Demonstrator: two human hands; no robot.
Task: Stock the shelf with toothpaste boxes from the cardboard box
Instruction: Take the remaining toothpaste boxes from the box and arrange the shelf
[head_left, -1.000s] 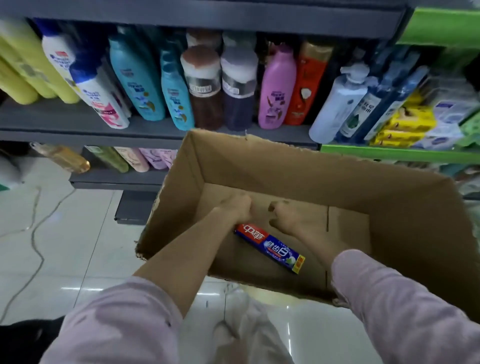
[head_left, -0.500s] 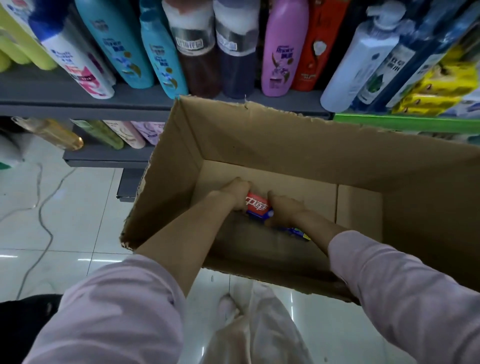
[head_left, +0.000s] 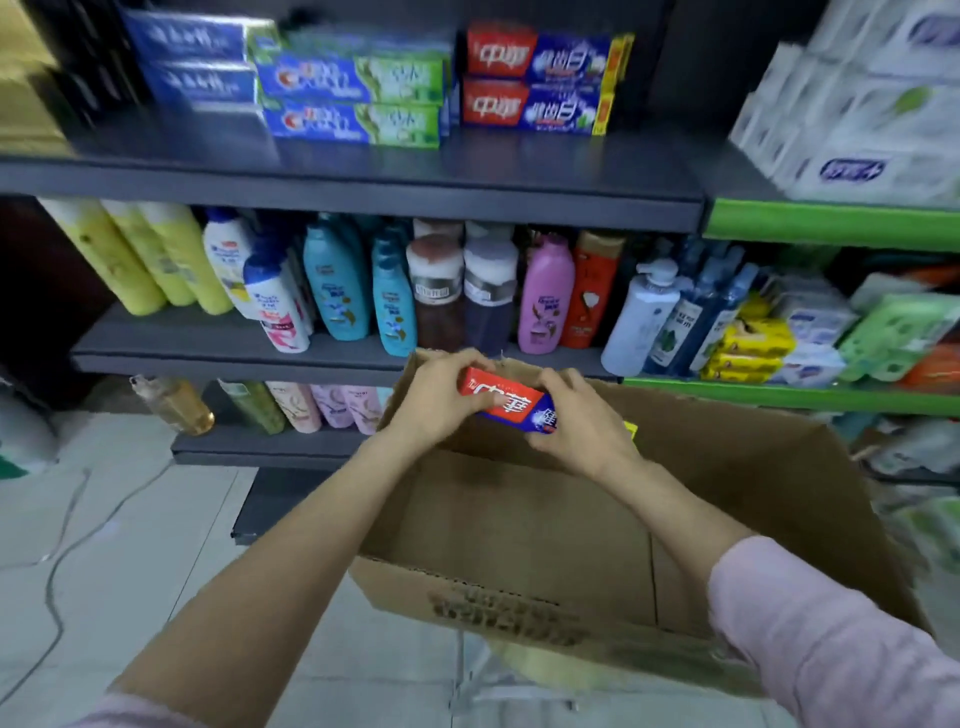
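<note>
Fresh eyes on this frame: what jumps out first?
The red-and-blue toothpaste box held by both the left hand and right hand, above the open brown cardboard box. Next, two matching red-and-blue toothpaste boxes stacked on the dark grey top shelf, with colourful shampoo bottles one shelf below.

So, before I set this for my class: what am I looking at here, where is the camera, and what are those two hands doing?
There is no machine here. A person wears a camera on the head, looking forward and down, so you see their own arms. Both the left hand and the right hand grip one red and blue toothpaste box, held above the open brown cardboard box, which looks empty inside. Ahead stands a dark grey shop shelf. Its top level carries stacked toothpaste boxes, among them two matching red and blue boxes. The level below holds coloured shampoo bottles.
</note>
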